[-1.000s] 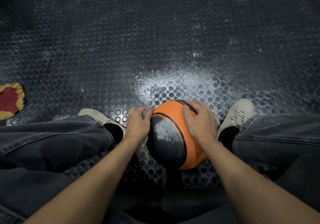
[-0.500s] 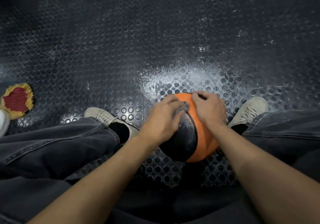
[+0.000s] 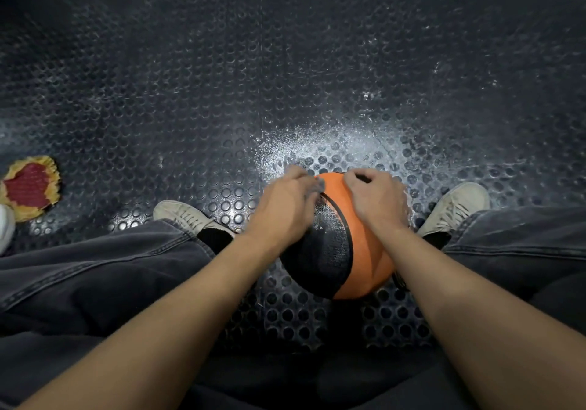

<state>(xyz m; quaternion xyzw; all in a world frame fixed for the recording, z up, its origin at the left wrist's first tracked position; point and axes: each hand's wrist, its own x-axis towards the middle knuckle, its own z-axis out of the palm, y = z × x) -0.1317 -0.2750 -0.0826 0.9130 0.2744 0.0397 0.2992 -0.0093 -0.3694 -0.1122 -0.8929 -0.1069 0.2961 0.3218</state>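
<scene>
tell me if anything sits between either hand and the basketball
Nothing visible under the right hand, which grips the basketball directly at its top. The left hand holds a small grey piece, too blurred to identify, between its fingertips and the ball.

Ball [image 3: 364, 267]: orange w/ one black pebbled panel, thin black seams. Grey scrap [image 3: 318, 184] in left hand [image 3: 288, 210] at ball's top. Floor [image 3: 222, 76] round ball: black, round studs, white speckly patch just beyond ball. Left shoe [image 3: 184, 216] & right shoe [image 3: 456, 206] flanking ball: off-white. Jeans [image 3: 95, 276]: dk grey. Cloth [image 3: 28, 187] far left of ball: red centre, yellow frayed edge.
</scene>
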